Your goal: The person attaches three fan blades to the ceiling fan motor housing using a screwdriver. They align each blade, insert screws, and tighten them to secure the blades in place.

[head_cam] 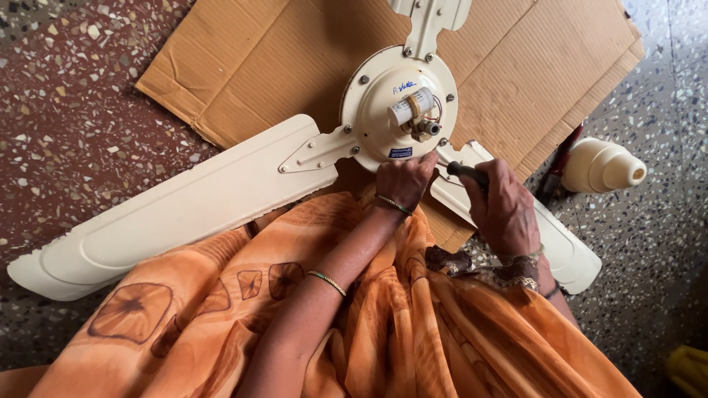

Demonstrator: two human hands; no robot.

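A cream ceiling fan lies upside down on flattened cardboard [243, 51]. Its round motor housing [376, 110] carries a small white cylinder and wires at the centre. One long blade [169, 214] reaches left over the floor; another runs right under my right arm. My left hand [404, 180] rests on the near rim of the housing, fingers curled against it. My right hand [501, 206] grips a black-handled screwdriver [466, 172], its tip against the blade bracket beside the housing. Orange cloth [221, 309] covers my lap.
A cream cone-shaped fan cover [601, 166] lies on the speckled floor at the right. A dark red-handled tool [560, 158] lies between it and the cardboard. Something yellow [689, 368] shows at the bottom right corner.
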